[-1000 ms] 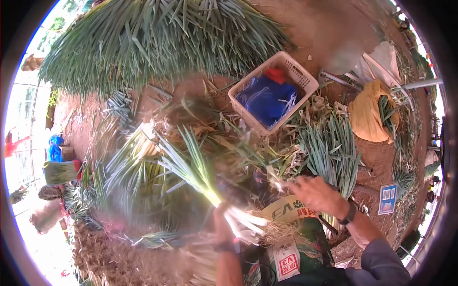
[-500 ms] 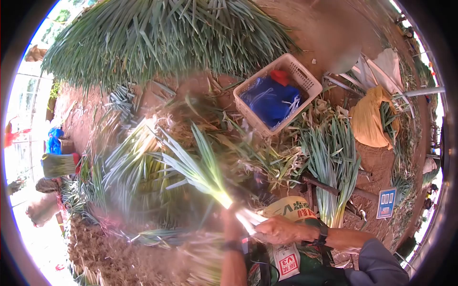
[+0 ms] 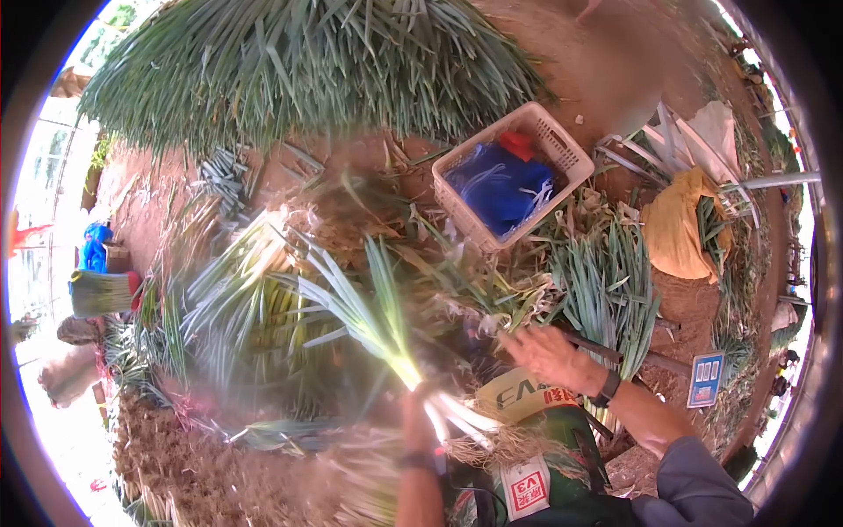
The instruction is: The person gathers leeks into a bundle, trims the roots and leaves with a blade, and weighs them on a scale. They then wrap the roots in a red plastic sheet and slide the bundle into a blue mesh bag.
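Observation:
My left hand [image 3: 416,423] is wrapped round a small bunch of green onions [image 3: 397,351]. Their leaves fan up and to the left, and the white stalks with stringy roots hang down to the right, over my lap. The left fingers are partly blurred. My right hand [image 3: 551,358], with a dark band at the wrist, is apart from the bunch, its fingers stretched to the left. Close to its fingertips lie pale torn leaf scraps [image 3: 487,323]; I see nothing clearly held there.
A large heap of green onions [image 3: 307,79] covers the far ground. A beige crate [image 3: 551,195] holds blue and red material. Onion piles lie left [image 3: 255,299] and right [image 3: 606,290]. A yellow sack [image 3: 680,224] and a blue printed card [image 3: 705,379] are on the right.
My right hand has left the white stalks and moved up and right, its fingers spreading. The stalks and roots now show separately. My left hand keeps its hold, nearly in place.

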`<state>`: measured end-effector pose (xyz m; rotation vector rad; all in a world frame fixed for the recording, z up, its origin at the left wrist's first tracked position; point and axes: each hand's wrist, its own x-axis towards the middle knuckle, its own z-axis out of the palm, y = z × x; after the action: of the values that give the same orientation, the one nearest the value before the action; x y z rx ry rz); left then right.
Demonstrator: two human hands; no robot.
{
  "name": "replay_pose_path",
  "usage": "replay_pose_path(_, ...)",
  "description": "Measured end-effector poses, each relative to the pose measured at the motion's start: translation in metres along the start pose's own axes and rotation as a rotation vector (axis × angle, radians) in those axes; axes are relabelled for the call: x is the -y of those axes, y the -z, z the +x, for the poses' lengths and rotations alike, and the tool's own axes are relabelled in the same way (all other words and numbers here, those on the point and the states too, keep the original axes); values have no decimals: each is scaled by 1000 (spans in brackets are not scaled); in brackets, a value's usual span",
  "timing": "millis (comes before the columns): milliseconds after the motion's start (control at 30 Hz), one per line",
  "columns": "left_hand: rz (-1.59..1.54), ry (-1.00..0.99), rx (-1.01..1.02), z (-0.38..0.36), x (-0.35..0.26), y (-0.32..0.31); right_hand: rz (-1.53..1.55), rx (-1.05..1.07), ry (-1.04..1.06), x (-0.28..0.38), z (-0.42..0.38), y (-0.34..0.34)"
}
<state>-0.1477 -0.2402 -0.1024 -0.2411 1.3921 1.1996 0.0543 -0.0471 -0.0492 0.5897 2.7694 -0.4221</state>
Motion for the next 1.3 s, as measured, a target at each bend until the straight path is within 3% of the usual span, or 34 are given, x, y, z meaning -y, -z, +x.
replay_pose_path(33,-31,11,-42,-4,0,-7,384,142,-105,13,10,-2)
replay_pose_path(133,-111,79,-20,8,15,3,692,806,-245,51,42,24)
replay_pose_path(233,4,-19,13,12,12,-1,659,88,-75,72,22,-40)
replay_pose_path(333,240,-87,93,20,11,-3,719,144,-136,69,40,-20)
replay_pose_path(367,559,-400,71,18,12,-5,659,169,-69,69,40,-15)
replay_pose_path(467,330,-98,-6,31,25,3,526,281,68,71,33,-14)
replay_pose_path(533,448,-156,7,28,15,-3,485,396,77,78,19,-26)
replay_pose_path(567,461,-197,26,33,23,2,450,291,83,83,15,-30)
replay_pose_path(667,448,-206,37,39,33,4,300,384,66,92,14,-23)
replay_pose_path(767,215,-107,47,28,24,-1,695,584,-84,65,35,8)
replay_pose_path(833,-56,139,50,15,1,-6,929,616,-246,52,39,-1)
replay_pose_path(900,-52,87,16,15,-2,-7,1243,552,-412,40,34,-7)
replay_pose_path(1000,78,13,15,15,-8,-1,1296,487,-610,32,44,21)
replay_pose_path(1033,131,-9,24,14,-10,-2,1187,216,-352,31,41,0)
replay_pose_path(1133,83,84,5,24,7,2,927,325,-258,39,41,10)
replay_pose_path(1167,123,103,34,27,11,3,1006,399,-287,46,47,19)
replay_pose_path(1233,139,169,-14,26,9,-5,1108,324,-260,57,46,4)
replay_pose_path(1300,230,15,-78,22,23,-5,1078,267,-171,68,37,-22)
